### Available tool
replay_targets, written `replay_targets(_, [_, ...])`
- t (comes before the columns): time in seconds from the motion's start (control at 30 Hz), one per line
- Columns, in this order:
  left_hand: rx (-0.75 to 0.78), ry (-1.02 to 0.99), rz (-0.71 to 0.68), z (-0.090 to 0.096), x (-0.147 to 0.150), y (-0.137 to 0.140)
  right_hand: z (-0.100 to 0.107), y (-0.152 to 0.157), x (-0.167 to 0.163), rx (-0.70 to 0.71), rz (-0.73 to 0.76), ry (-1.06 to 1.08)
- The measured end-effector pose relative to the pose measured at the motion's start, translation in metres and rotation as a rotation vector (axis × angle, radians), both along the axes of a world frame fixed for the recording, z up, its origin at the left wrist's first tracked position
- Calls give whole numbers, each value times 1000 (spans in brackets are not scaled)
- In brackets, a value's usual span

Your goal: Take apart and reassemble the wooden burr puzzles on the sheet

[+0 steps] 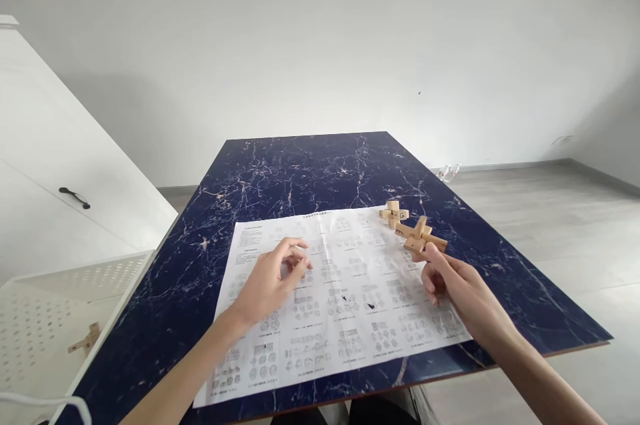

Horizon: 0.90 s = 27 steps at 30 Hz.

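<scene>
My right hand is at the right edge of a printed paper sheet. Its thumb and forefinger meet the near end of a wooden interlocking puzzle, a cross of notched light-brown bars with dark marks; the other fingers curl under. Just beyond it, a second, smaller wooden cross puzzle rests by the sheet's upper right corner. My left hand lies over the left half of the sheet, fingers loosely bent and apart from the thumb, with nothing visible in it. Small diagrams and lines of print cover the paper.
The sheet lies on a dark blue marbled table. At the left are a white cabinet with a black handle and a perforated white tray bearing another wooden cross piece. A white cable curves at lower left.
</scene>
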<state>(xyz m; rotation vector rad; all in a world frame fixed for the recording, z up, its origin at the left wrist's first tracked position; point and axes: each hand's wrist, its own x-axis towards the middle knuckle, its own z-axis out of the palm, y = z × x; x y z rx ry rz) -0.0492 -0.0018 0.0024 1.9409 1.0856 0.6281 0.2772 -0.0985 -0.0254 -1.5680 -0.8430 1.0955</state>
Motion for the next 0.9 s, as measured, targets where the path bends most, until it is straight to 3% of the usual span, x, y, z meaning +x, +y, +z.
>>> replay_targets(0.17, [33, 116, 83, 7, -38, -30, 1, -22, -18, 56, 190, -92])
replay_targets(0.4, [137, 181, 296, -9, -90, -64, -8, -24, -34, 113, 302, -128])
replay_targets(0.63, [63, 114, 381, -20, -103, -69, -4, -7, -47, 189, 322, -17])
replay_targets(0.9, [-6, 101, 419, -13, -98, -73, -1, -3, -51, 178, 222, 82])
